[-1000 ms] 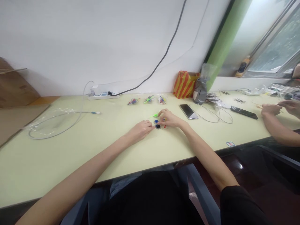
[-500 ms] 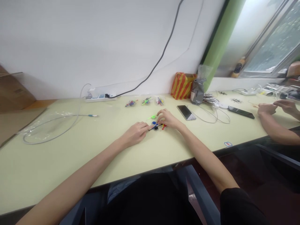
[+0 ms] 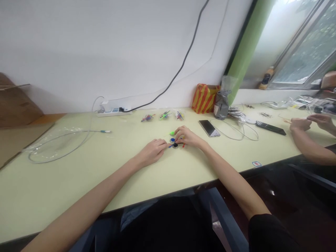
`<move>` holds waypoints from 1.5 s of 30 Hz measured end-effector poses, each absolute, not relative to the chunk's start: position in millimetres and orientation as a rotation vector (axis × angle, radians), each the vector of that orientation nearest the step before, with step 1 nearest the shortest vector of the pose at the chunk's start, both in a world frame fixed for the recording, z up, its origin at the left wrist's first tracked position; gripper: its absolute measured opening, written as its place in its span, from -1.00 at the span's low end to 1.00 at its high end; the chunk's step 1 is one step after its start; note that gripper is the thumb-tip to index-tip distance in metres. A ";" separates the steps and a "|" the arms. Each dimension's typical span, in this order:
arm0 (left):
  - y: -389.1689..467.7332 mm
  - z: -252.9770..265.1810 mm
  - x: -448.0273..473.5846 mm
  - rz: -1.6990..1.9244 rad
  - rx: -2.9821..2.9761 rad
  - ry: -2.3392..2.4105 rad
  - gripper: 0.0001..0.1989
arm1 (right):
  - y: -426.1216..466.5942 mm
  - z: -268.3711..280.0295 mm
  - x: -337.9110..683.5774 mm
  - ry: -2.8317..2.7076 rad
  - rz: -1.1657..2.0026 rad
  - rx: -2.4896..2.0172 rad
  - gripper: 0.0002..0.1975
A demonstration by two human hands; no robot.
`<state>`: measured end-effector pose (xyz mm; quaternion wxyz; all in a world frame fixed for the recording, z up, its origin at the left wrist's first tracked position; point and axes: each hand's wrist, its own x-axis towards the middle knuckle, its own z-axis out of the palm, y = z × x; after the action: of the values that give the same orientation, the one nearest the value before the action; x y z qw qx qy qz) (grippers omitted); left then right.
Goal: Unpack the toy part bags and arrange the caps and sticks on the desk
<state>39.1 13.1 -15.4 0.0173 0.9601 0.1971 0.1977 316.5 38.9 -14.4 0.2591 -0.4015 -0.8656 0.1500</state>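
Observation:
My left hand [image 3: 156, 151] rests on the table with its fingers bent together, the fingertips at a thin blue plastic piece [image 3: 170, 145]. From the other side my right hand [image 3: 188, 136] reaches down in a pinch above a round black piece [image 3: 175, 145]; what its fingertips hold is too small to make out. Just behind the black piece lies a round blue piece [image 3: 172, 140]. Farther back is a bright green piece [image 3: 172, 133], partly beside the right fingers. A small red piece [image 3: 183, 145] shows under the right hand.
Several small clear bags of coloured plastic parts [image 3: 165, 115] lie toward the wall. A phone [image 3: 209, 128], a striped bag [image 3: 205, 98] and a power strip [image 3: 114, 111] are around. At left is a white cable [image 3: 60, 159]; at right, another person's hands [image 3: 301, 124].
My right fingers have shifted slightly and now point down over the black piece. The thin blue piece no longer spans between both hands; it shows at my left fingertips.

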 end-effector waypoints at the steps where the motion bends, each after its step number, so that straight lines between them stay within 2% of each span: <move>1: 13.0 -15.5 39.0 0.621 2.979 0.614 -0.54 | 38.9 -14.6 315.8 -2.348 0.418 -1.084 -0.95; 40: 10.6 -11.9 36.7 0.640 2.941 0.542 -0.61 | 44.9 -24.9 306.2 -2.357 0.535 -0.951 -0.86; 45: 8.0 -11.7 37.9 0.744 2.931 0.759 -0.57 | 41.1 -18.0 304.1 -2.288 0.488 -0.949 -0.88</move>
<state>37.9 8.0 -11.7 0.0119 0.9400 0.2436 0.2386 304.1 41.1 -18.0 0.3038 -0.3581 -0.8635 0.1841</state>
